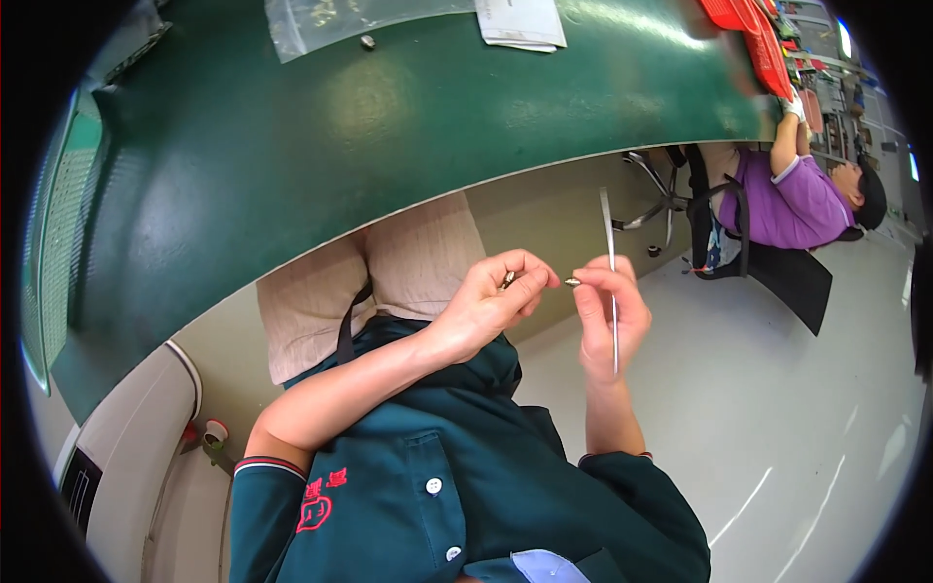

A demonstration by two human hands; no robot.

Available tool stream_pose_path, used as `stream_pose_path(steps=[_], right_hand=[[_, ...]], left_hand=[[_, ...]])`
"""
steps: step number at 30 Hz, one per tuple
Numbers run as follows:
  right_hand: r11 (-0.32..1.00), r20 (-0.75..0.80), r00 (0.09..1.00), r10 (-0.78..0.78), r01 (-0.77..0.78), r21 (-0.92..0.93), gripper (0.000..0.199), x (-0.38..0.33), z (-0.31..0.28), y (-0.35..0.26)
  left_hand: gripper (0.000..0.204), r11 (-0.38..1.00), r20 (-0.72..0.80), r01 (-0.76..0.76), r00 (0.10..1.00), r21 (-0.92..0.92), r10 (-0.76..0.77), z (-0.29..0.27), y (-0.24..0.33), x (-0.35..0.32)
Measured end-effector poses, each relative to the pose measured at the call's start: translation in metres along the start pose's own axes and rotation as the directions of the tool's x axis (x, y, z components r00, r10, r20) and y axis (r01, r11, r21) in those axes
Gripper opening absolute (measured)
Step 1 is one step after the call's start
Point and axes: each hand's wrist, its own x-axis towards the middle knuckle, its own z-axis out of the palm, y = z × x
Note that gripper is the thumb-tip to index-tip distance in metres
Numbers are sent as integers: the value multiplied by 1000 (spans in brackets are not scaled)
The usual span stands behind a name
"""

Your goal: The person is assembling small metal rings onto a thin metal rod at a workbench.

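My left hand point(491, 301) is raised in front of my chest and pinches a small dark metal part point(507, 280) between thumb and fingers. Close beside it, my right hand point(607, 321) pinches another small metal part point(572, 282) at its fingertips. The same hand also grips a thin, straight metal tool point(609, 233) that sticks up past the fingers. The two fingertips are a short gap apart and the two parts do not touch. Both hands are held below the edge of the green table point(292, 165).
On the green table lie a clear plastic bag point(321, 19), a small metal part point(367, 42) and a white paper point(520, 24). A red tray point(753, 34) sits at its far right. A co-worker in a purple shirt point(787, 199) sits on a black chair over the white floor.
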Motion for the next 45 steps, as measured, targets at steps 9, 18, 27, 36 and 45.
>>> stream_pose_path(steps=[9,18,27,36,45], right_hand=[[436,314,797,516,-560,704,11,-26,-1,39],[209,456,710,536,-635,744,13,-31,0,51],[314,399,743,537,-615,723,13,-33,-2,53],[735,172,912,372,-402,546,10,-33,-3,40],[787,136,860,-491,505,-354,31,14,28,-11]], left_hand=[[22,993,-35,116,993,21,-115,5,-12,2],[21,993,-85,88,993,83,-81,2,-22,4],[19,987,-71,119,991,107,-112,2,-19,4],[18,987,-45,157,987,42,-155,2,-14,1],[15,995,-112,94,990,24,-91,-2,48,-25]])
